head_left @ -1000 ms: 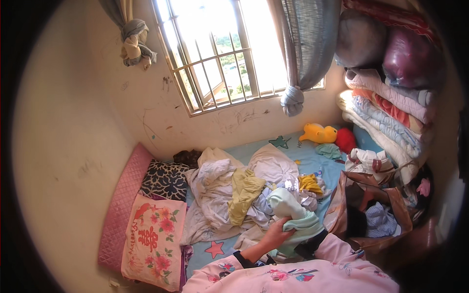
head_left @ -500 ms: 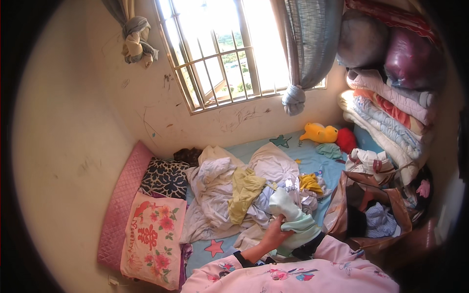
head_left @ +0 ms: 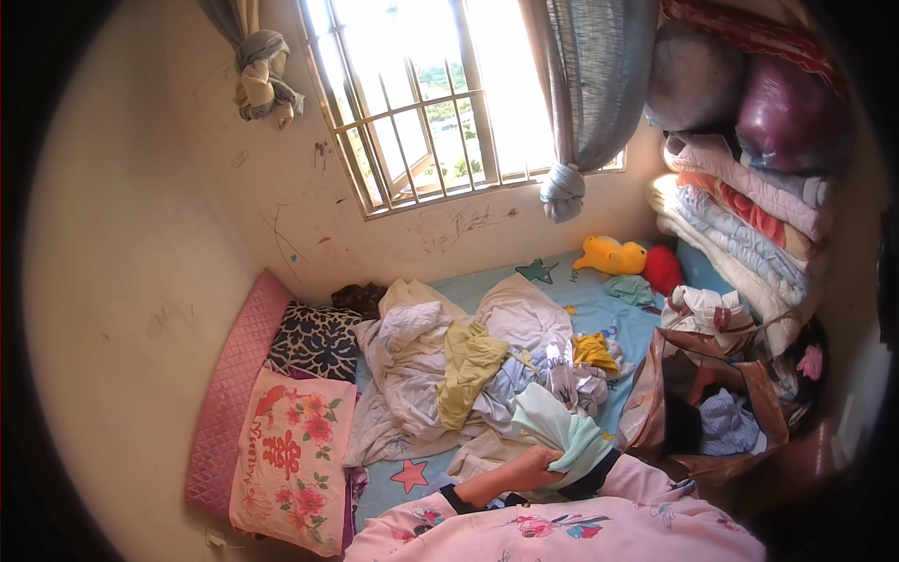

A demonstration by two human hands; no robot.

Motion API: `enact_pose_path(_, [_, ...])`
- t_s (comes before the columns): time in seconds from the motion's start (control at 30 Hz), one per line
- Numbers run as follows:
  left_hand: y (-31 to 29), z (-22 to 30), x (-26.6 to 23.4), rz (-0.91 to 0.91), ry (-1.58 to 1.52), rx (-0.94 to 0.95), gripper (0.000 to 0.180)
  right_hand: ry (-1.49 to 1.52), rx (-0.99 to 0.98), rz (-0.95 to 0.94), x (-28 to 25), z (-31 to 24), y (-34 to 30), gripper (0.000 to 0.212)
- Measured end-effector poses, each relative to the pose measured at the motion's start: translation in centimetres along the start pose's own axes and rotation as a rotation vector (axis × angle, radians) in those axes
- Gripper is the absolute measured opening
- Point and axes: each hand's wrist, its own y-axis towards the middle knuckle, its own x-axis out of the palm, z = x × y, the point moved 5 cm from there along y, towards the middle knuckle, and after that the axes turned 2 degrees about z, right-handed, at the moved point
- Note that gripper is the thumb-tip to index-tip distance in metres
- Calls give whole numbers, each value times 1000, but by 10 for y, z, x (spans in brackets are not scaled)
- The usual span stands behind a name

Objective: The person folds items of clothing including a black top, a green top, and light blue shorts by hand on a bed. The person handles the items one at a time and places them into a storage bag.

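My left hand (head_left: pixel 536 469) is closed on a pale mint-green garment (head_left: pixel 565 433), holding it low over the near edge of the bed. The upper part of this garment fans out in folds, paler at its top. My right arm comes in by its pink sleeve (head_left: pixel 641 479) and dark cuff; the right hand itself is hidden behind the cloth. Just beyond lies a heap of clothes: an olive-yellow garment (head_left: pixel 468 370), a white one with dark lettering (head_left: pixel 560 370) and a mustard-yellow piece (head_left: pixel 594 351).
On my right stands an open brown bag (head_left: pixel 646 412) with a striped garment (head_left: pixel 730 421) inside. Folded quilts (head_left: pixel 740 225) are stacked behind it. Soft toys (head_left: pixel 613 254) sit at the far side of the bed. Pillows (head_left: pixel 314 342) lie along the pink headboard (head_left: pixel 220 440) on the left.
The mint-green garment has gone from bunched and upright to spread in folds, leaning left. My left hand has moved slightly down toward me.
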Motion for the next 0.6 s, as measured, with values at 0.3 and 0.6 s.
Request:
enact_pose_path(0.3, [-8,-7,-26,513,-345,19,16,-17,-2,-2,0,-5,-2,25])
enact_pose_path(0.6, [-4,-6,-15,422,-509,-1,17,-33,5,5,-3,-5,-6,23])
